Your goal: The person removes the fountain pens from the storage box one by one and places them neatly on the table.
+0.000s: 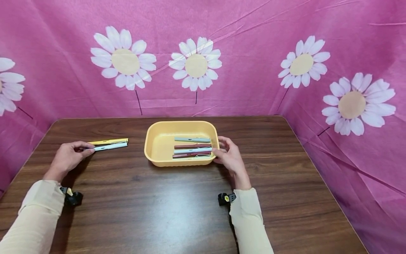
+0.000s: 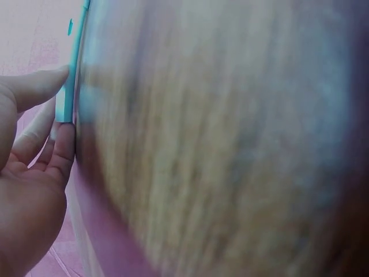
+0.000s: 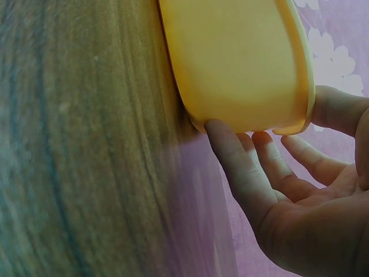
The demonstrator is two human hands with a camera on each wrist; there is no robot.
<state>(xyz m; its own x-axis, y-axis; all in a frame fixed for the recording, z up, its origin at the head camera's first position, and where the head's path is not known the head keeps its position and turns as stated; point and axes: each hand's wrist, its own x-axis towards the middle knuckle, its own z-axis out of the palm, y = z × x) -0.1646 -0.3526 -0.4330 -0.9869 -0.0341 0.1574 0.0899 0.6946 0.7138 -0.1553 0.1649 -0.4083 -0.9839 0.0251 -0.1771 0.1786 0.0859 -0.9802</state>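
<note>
On the left of the table, my left hand (image 1: 68,157) pinches the end of a light blue pen (image 1: 111,146) between thumb and fingers. In the left wrist view the thumb presses one side of that pen (image 2: 68,104). Just behind it lies a yellow pen (image 1: 108,141), its near end at my fingertips. My right hand (image 1: 231,156) holds the right end of a yellow plastic tray (image 1: 152,141), thumb over the rim and fingers along the outer wall (image 3: 236,69). Inside, toward the right, several pens lie side by side, among them a grey-blue pen (image 1: 192,140) and a dark red pen (image 1: 187,146).
The dark wood-grain table (image 1: 158,211) ends at a back edge close behind the tray. A pink cloth (image 1: 241,77) with large white daisies hangs behind it and along both sides. Each wrist wears a small black camera, the left one (image 1: 73,197) low over the table.
</note>
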